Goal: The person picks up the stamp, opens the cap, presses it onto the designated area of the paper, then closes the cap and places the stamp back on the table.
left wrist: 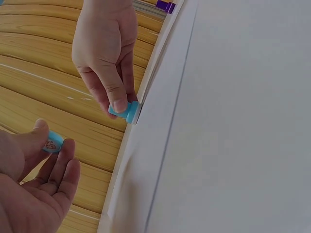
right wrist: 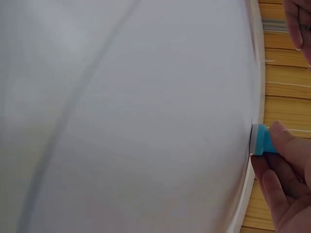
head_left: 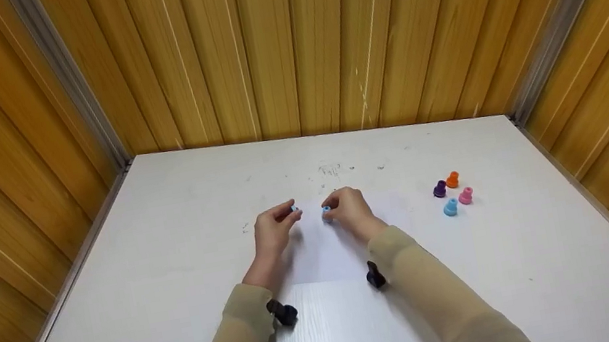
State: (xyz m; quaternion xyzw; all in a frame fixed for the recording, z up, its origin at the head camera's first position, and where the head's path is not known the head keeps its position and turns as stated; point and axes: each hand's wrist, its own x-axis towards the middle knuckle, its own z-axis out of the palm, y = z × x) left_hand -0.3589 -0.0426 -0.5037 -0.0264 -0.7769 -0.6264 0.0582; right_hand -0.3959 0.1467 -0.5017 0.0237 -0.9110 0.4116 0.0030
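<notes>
A small light blue stamp point(head_left: 326, 211) is in my right hand point(head_left: 351, 211), pinched between thumb and fingers. Its pale base end meets the white sheet of paper point(head_left: 319, 256), as the right wrist view shows from low down, with the stamp point(right wrist: 261, 141) upright to the surface. My left hand point(head_left: 272, 232) is raised a little to the left, pinching a short light blue stamp cap point(left wrist: 55, 138) by thumb and fingertips. A reddish-brown printed pattern shows on the cap's round face. The two pieces are apart.
Right of the paper several stamps stand close together on the white table point(head_left: 180, 318): purple point(head_left: 440, 189), orange point(head_left: 452, 179), pink point(head_left: 466, 196) and light blue point(head_left: 450, 207). Wood-patterned walls point(head_left: 270, 45) enclose the back and sides. Dark marks dot the tabletop behind the sheet.
</notes>
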